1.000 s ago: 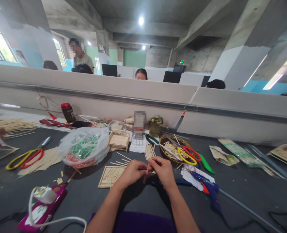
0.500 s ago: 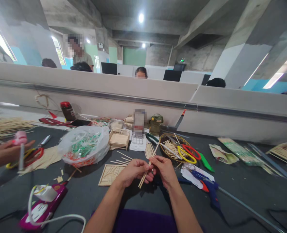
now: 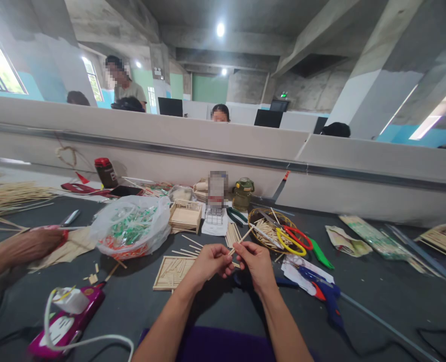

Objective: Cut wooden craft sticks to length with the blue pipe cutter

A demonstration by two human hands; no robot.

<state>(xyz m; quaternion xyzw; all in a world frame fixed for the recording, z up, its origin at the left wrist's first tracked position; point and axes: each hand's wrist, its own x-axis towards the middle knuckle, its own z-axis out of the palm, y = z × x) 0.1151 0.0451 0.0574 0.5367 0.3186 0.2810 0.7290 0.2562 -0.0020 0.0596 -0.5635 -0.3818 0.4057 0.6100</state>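
Note:
Thin wooden sticks (image 3: 246, 234) are pinched between my two hands over the near middle of the table, slanting up to the right. My left hand (image 3: 212, 261) closes its fingertips on their lower part. Close beside it, my right hand (image 3: 253, 260) grips them with thumb and fingers. How many sticks are held is hidden by the fingers. Left of my left hand lies a flat wooden stick tray (image 3: 166, 274) with short pieces in it. Beyond my right hand is a woven basket (image 3: 293, 219) of cut sticks, with yellow- and red-handled scissors (image 3: 296, 241) on it.
A blue glue gun (image 3: 326, 291) lies at right. A plastic bag (image 3: 98, 226) of green and red pieces and a purple power strip (image 3: 74, 317) are at left. A co-worker's hand (image 3: 42, 246) reaches in at the left edge. A low partition (image 3: 193, 136) runs behind.
The sticks in my hands have tilted flatter, and their lower ends no longer show below my fingers. At left, the co-worker's hand has turned over and moved right onto the scissors area.

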